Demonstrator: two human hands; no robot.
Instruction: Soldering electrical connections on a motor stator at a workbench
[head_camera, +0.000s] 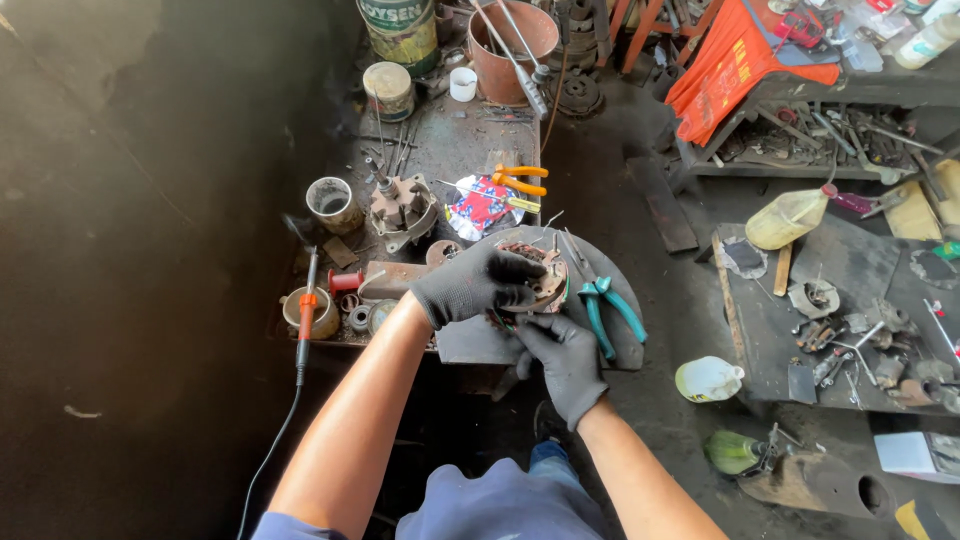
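Your right hand, in a dark glove, sits nearest you at the front edge of the worktop, its fingers curled up under the near side of a round, rusty copper-wound part and gripping it from below. Your left hand, gloved the same, lies just beyond it and presses down over the top of that part, fingers bent and clamped across its upper face, so the part is held between both hands on a dark round plate. Just to the right of your right hand, teal-handled pliers lie on the plate, near but not touching your fingers. To the left of your left hand, an orange-handled soldering iron rests across a small tin, its cord trailing down toward you. Beyond your left hand lie orange-handled pliers and a grey metal housing, and farther off stands a rusty bucket holding tools.
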